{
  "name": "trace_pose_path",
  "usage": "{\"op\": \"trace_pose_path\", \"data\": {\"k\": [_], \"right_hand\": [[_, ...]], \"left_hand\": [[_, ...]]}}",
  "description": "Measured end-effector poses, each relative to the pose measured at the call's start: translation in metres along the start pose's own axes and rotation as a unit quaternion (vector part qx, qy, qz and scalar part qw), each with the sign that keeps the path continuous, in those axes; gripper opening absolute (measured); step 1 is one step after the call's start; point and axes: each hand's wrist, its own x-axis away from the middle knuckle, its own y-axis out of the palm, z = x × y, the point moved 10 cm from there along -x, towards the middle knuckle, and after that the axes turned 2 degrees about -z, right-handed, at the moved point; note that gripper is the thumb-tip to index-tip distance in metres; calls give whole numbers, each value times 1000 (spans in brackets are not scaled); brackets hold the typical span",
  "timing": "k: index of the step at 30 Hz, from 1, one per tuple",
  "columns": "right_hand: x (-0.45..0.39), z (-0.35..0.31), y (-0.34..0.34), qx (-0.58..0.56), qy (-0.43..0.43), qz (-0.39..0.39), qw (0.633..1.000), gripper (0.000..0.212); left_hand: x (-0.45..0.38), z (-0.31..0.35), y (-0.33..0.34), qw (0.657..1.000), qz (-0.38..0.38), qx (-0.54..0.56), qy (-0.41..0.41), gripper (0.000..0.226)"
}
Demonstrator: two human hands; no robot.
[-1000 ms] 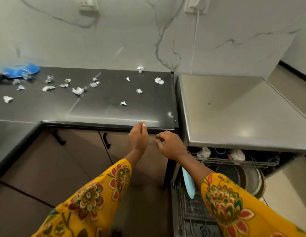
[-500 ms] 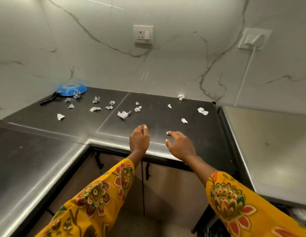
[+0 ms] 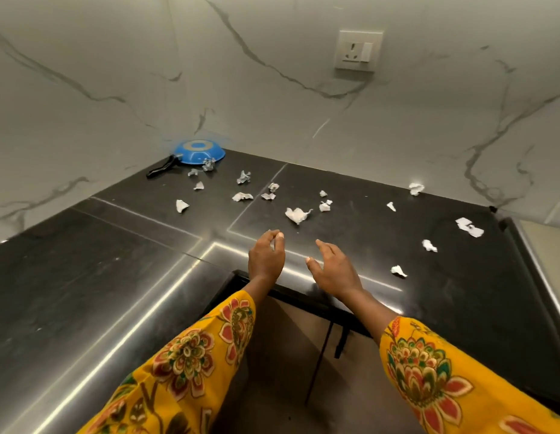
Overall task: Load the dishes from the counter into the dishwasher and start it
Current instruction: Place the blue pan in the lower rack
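You cannot tell whether the left hand (image 3: 266,260) pinches anything: its fingers curl together and something pale shows between them, too small to identify. Both yellow floral sleeves (image 3: 429,364) run off the bottom edge. The counter (image 3: 84,277) is cut by the left and right edges. The blue pan (image 3: 198,151) lies upside down, so its inside is hidden. The cabinet front (image 3: 291,355) sits mostly behind your arms.
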Motion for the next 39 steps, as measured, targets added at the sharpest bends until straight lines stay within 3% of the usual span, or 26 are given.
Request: {"op": "trace_pose_path", "data": {"k": [6,24,39], "right_hand": [[-47,-38,54,0,-38,-57,998,55],[-253,-159,158,-101,-150,-142,973,53],[-406,-199,214,-131,-144,-158,968,56]], "left_hand": [[-34,-53,-22,997,14,-27,-64,40],[-213,-129,-105,988,57,-102,-103,51],[-361,-170,-129,973,80,-163,-141,49]]}}
